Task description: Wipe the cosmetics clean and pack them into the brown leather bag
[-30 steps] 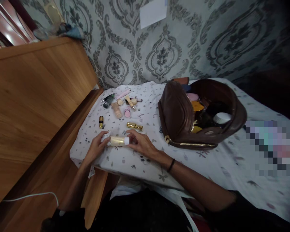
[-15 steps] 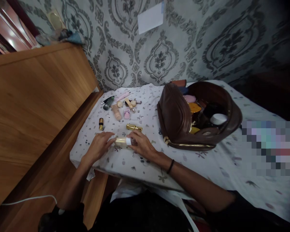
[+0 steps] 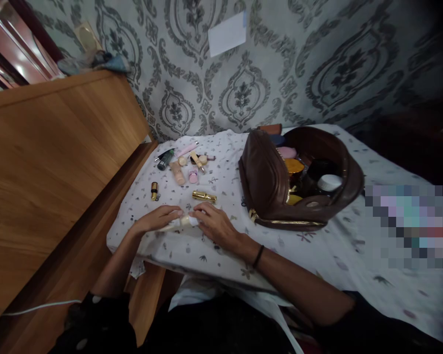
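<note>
Near edge of the cloth-covered worktop [image 3: 221,255] runs just below both hands; wooden panel [image 3: 59,147] bounds the left side, patterned wall [image 3: 239,98] the back. Printed cloth lies between right hand and bag, the widest gap for sideways movement. Ahead, room is tighter: gold tube [image 3: 204,196] lies just beyond the right hand's fingers, black-and-gold tube [image 3: 154,191] beyond the left hand.

Pale bottle [image 3: 185,221] lies sideways near the front edge, between the hands. Left hand [image 3: 159,219] grasps its left part, fingers laid over the top; right hand [image 3: 217,225] grips the end with the white cap [image 3: 194,221].

Bottle mostly covered by fingers; label unreadable. Whitish patch under the left fingers: cannot tell whether wrap or bottle. Bag contents half sunk in shadow, only a white round lid [image 3: 330,183] and an orange item [image 3: 294,166] distinct. Far right, a pixelated patch; whatever is there cannot be made out.

Bag [image 3: 264,172]: brown, leather-like, soft-sided, gaping, brass-coloured zip. Gold tube shiny, cylindrical. Farther back, a loose cluster: dark tube [image 3: 166,160], slim pink tube [image 3: 188,149], beige tube [image 3: 177,173], small pink container [image 3: 193,176].
</note>
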A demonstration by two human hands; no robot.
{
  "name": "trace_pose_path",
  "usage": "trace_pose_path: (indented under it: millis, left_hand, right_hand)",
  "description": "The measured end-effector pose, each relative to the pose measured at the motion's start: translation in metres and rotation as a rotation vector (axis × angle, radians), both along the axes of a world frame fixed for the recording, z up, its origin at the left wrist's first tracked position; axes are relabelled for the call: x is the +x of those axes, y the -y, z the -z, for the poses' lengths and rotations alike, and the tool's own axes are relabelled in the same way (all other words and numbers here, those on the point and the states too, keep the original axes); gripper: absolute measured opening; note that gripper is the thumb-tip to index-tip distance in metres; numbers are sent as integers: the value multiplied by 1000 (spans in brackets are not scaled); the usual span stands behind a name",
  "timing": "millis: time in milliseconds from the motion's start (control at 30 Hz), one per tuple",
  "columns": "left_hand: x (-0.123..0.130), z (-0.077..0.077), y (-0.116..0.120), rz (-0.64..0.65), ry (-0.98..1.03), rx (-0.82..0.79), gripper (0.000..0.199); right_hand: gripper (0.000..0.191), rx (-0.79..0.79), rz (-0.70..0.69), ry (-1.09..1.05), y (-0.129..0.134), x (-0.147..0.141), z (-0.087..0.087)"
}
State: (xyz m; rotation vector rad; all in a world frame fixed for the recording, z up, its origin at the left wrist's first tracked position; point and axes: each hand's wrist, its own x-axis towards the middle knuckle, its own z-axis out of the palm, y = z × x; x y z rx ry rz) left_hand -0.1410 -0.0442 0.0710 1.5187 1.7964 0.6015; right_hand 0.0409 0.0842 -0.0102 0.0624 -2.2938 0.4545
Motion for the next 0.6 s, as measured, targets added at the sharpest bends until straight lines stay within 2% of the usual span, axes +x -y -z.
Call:
trace_pose_path:
  millis: [100,167,267,333,467,533,600]
  left_hand:
    - [-8,8,9,-122,306,-109,47]
    - [-5,16,17,-238,532,-144,51]
    - [11,29,27,-388,791,-139,56]
    - [25,36,29,-430,905,-133,59]
    - [52,42,27,-523,987,-89,62]
    - [60,41,23,-630,958,-68,65]
    - [65,40,19,-723,918,-22,67]
  right_hand:
    - [30,-30,79,-28,-5,1,-2]
    - [29,-67,129,-57,-9,2,-3]
    - [27,-117,171,-93,-13,2,-4]
    - [25,-138,181,-108,-14,2,-3]
    - [30,-215,137,-116,-14,2,-5]
    - [38,-320,76,-116,-14,2,-8]
    - [43,-496,26,-119,-14,1,-10]
